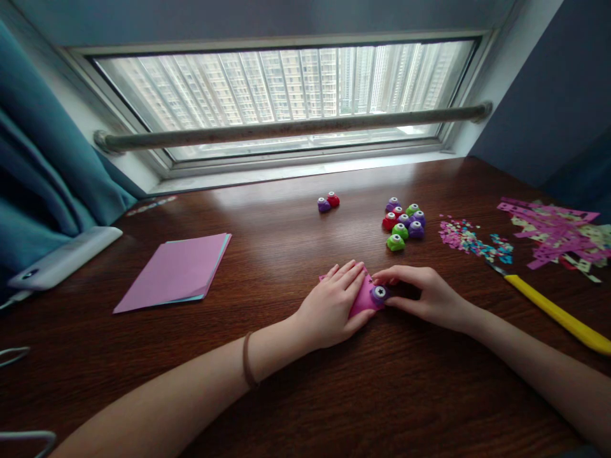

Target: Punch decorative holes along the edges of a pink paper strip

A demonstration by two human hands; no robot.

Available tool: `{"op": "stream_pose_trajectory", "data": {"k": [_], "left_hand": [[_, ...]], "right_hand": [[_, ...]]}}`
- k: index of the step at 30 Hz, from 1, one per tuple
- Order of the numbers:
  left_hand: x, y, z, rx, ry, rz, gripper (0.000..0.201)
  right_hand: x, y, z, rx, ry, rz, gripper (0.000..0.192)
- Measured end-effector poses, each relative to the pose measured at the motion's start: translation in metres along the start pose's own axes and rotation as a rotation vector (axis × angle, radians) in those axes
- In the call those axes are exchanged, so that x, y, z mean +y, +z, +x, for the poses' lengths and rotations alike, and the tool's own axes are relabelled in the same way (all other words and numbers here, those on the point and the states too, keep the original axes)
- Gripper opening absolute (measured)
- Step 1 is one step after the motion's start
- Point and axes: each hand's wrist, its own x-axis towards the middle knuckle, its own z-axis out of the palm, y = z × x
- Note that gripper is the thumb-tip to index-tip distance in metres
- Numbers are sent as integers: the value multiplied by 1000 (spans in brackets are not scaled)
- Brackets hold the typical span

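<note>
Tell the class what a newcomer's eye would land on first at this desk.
At the middle of the wooden table, the left hand lies flat on a pink paper while the right hand holds a small purple punch at its edge. Behind them sits a bright cluster of punches, and to the right a heap of pink paper scraps.

Pink paper piece (pixel 361 299) flat on the wooden table, partly covered. Small purple craft punch (pixel 380 293) sits on its right edge, upright.

Both forearms bare, no sleeves; brown hair tie (pixel 247 360) (thin band) round left wrist.
</note>
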Motion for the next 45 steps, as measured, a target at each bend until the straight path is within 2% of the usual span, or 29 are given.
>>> {"op": "stream_pose_trajectory", "data": {"k": [19, 26, 30, 38, 45], "left_hand": [[0, 0, 0, 29, 18, 31, 65], [5, -5, -1, 82, 48, 107, 72], [9, -8, -2, 114, 157, 158, 65], [11, -8, -2, 85, 269, 175, 50], [15, -10, -2, 52, 260, 221, 47]], "right_hand": [[0, -1, 1, -27, -6, 14, 33], [1, 10, 4, 144, 93, 169, 32], [6, 17, 6, 206, 66, 30, 37], [14, 22, 5, 162, 2, -115, 43], [22, 18, 12, 83, 149, -59, 47]]}}
